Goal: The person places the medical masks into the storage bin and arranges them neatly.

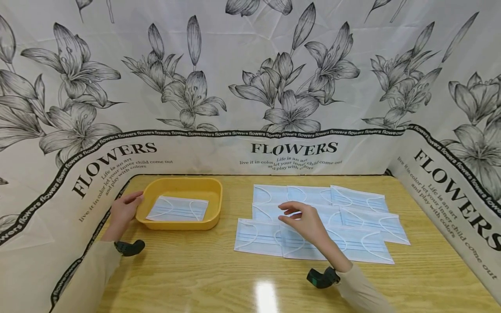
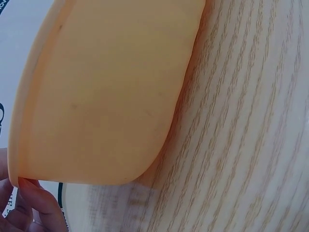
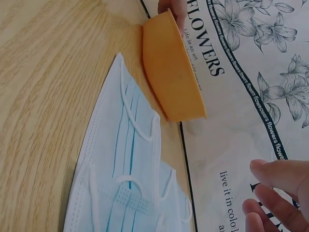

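A yellow plastic basin [image 1: 214,224] stands at the back left of the table with a light blue face mask [image 1: 178,208] lying flat inside it. My left hand [image 1: 124,211] pinches the basin's left rim; the left wrist view shows its thumb and fingers [image 2: 41,200] on either side of the edge. Over on the right, several overlapping face masks [image 1: 258,238] lie in rows, white ear loops up. Above them hovers my right hand [image 1: 307,221], its fingers loosely bent and nothing held between them. It hides part of the middle masks.
The wooden table [image 1: 188,269] ends at a white fabric wall [image 1: 203,154] printed with flowers, which also encloses both sides. A strip of bare wood separates the basin from the masks.
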Motion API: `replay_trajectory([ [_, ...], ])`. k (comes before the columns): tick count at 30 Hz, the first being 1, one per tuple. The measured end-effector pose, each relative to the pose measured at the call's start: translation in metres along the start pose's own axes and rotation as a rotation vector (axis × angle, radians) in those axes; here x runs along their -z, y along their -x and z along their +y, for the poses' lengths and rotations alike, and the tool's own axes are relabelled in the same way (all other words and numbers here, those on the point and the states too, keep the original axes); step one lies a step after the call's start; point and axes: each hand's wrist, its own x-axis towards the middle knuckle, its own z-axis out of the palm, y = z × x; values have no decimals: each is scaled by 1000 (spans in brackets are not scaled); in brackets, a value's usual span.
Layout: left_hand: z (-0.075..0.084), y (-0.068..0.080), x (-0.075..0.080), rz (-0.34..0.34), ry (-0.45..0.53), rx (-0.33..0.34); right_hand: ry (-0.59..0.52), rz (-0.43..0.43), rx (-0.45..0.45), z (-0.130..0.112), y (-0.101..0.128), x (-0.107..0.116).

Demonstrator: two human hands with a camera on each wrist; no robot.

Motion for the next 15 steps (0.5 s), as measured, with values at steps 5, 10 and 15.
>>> replay_trajectory([
  [5,-1,-1,1,-3,-15,6,5,3,32,7,3,8],
  [10,0,-1,0,-6,-9,10,18,5,31,15,6,17],
  [15,3,2,1,-36,-7,-4,42,19,28,25,9,26],
])
